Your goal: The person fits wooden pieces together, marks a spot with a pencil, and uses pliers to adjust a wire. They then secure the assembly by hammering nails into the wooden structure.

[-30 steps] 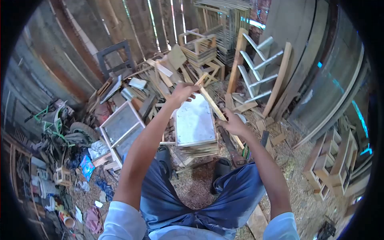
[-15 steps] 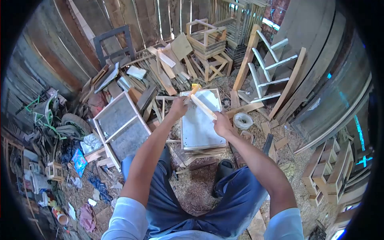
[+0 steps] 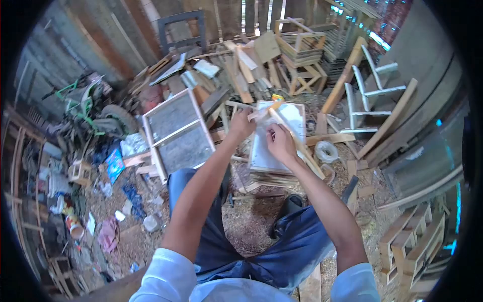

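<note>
My left hand (image 3: 244, 126) is closed above the left edge of a white panel (image 3: 269, 153), beside a small pale piece (image 3: 259, 115) that is too blurred to name. My right hand (image 3: 282, 143) hangs over the panel with its fingers curled in; whatever they hold is hidden or too small to see. A light wooden strip (image 3: 286, 120) slants across the panel's right side and passes behind my right wrist. The wood-framed panel tops a stack of similar frames (image 3: 274, 178) between my feet. At its far edge sits a small yellow object (image 3: 276, 98).
A framed grey panel (image 3: 183, 146) leans at the left, near a motorcycle (image 3: 93, 108). Behind lies a scrap wood pile (image 3: 236, 65). To the right are a clear tub (image 3: 326, 151) and a white-runged wooden frame (image 3: 375, 93). A hammer (image 3: 251, 197) lies on the sawdust.
My head view has shifted, so the scene sits farther right. Both hands were on the wooden strip; my right hand has left it, and the strip now lies along the panel's right side.
</note>
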A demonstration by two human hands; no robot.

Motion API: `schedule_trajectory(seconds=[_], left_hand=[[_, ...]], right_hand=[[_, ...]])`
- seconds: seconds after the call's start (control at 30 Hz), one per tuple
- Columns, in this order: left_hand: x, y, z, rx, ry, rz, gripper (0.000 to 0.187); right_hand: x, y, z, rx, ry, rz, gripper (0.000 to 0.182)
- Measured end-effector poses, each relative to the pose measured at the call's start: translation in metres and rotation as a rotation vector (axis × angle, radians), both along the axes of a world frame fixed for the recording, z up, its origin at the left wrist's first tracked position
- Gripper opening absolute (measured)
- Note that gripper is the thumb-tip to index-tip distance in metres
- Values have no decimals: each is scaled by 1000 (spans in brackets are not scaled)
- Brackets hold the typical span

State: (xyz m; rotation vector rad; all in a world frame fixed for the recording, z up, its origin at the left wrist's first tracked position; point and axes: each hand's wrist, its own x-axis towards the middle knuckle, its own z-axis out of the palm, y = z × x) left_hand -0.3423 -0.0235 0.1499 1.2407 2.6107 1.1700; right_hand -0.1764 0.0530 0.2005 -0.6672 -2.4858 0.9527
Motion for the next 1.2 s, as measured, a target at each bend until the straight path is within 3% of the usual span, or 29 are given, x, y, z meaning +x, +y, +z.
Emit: schedule_trajectory(seconds=[0.03,0.07,0.17,0.27,0.4,0.53,0.63,0.67,0.77,0.8,0.87,0.9,0.97,1.07,1.1,1.17,1.2], left_hand=[[6,-15,3,12,65,93,36],[10,-32,5,47,-32,149,32],[24,-86,-2,-100,-105,305,30],[27,-134,-41,-200,-153,133,19],[41,-178,-122,-416,-234,-99,16],[65,-191,-170,-647,-303,-218,18],[79,-196,-209,-807,-231,-362,19],[87,-193,-212,-934,-185,-367,27],[109,-201,-254,-874,-283,-154,43],[111,-199,-257,-871,-497,-93,48],[115,-207,-283,-659,-437,-72,44],[116,-211,-293,-552,-402,-59,42],[110,-210,-287,-536,-584,-103,28],[99,-208,-292,-502,-833,-84,19],[98,-210,-297,-489,-913,-68,17],[80,-219,-291,-545,-950,-242,20],[66,-212,-271,-598,-993,-287,21]], right_hand=[[-10,-11,-4,-213,31,46,18],[-21,-26,-18,-364,82,36,18],[-12,-75,-35,-554,-5,78,20],[1,-97,-83,-405,51,184,19],[10,-122,-90,-183,97,324,17],[31,-127,-135,-237,-340,370,17],[59,-127,-197,-116,-442,258,20],[66,-125,-219,-111,-546,255,25],[79,-128,-249,-14,-587,275,30],[85,-132,-264,65,-603,280,35],[92,-134,-292,236,-624,288,50],[88,-136,-285,245,-745,341,54],[67,-134,-255,282,-973,444,62],[82,-143,-285,258,-895,383,63],[79,-144,-262,161,-932,377,62],[64,-147,-198,-15,-979,370,60],[62,-143,-185,9,-926,403,57]])
